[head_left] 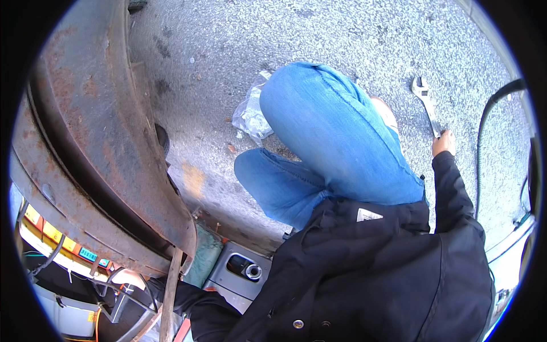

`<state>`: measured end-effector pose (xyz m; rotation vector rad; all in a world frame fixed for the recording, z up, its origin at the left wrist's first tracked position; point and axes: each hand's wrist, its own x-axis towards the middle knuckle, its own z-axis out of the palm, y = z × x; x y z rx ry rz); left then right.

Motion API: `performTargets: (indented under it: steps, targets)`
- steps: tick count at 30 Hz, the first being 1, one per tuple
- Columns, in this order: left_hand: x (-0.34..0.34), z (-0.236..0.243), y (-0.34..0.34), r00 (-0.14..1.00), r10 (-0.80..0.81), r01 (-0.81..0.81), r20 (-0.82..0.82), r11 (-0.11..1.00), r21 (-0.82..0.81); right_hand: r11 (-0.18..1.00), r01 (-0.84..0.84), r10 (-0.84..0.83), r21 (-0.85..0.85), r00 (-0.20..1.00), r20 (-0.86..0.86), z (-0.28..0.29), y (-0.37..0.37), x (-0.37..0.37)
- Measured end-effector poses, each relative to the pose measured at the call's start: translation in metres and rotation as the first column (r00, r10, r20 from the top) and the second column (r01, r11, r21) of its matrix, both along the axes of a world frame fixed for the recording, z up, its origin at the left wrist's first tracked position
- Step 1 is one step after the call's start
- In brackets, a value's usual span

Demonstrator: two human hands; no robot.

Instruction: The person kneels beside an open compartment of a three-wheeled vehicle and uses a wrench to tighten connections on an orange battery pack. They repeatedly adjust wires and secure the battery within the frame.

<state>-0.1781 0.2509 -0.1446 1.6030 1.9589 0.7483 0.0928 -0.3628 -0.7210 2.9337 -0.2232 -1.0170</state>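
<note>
At the right, my right hand [444, 142] is closed around the handle end of a silver adjustable wrench [426, 102]. The wrench's jaw points away from me, over the grey asphalt; I cannot tell whether it rests on the ground. My left arm reaches to the lower left, under a large rusty curved metal panel [97, 97]. There my left hand [130, 278] shows only in part among dark cables [134, 296], near a strip of coloured labels [62, 239]. Its fingers are hidden, so what it touches does not show.
A crumpled clear plastic bag [250, 117] lies on the asphalt [353, 34] beside my bent knees. A grey case with a round dial [253, 271] stands below the panel, next to a wooden strip [171, 296]. A black hose [481, 142] runs along the right.
</note>
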Motion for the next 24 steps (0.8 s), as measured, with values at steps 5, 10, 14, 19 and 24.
performTargets:
  steps: [5,10,14,19,24]
  targets:
    - [-0.005,0.001,-0.004,1.000,-0.006,0.006,0.007,1.000,-0.014,0.997,0.079,-0.079,0.016,0.997,-0.021,-0.001,-0.001,0.003]
    - [0.003,0.000,-0.004,1.000,-0.012,0.012,0.013,1.000,-0.008,0.994,0.100,-0.100,0.031,0.995,-0.018,0.001,0.004,0.004]
    - [0.015,-0.002,0.000,0.999,-0.026,0.026,0.028,1.000,0.015,0.992,0.119,-0.119,0.030,0.993,-0.022,0.001,0.003,0.006]
    - [0.039,0.003,0.022,0.995,-0.083,0.080,0.054,0.994,0.071,0.996,0.089,-0.089,0.014,0.996,-0.027,-0.008,-0.004,-0.002]
    - [0.062,0.011,0.060,0.975,-0.169,0.144,0.141,0.974,0.173,0.996,0.086,-0.088,-0.034,0.994,-0.064,-0.012,-0.001,0.004]
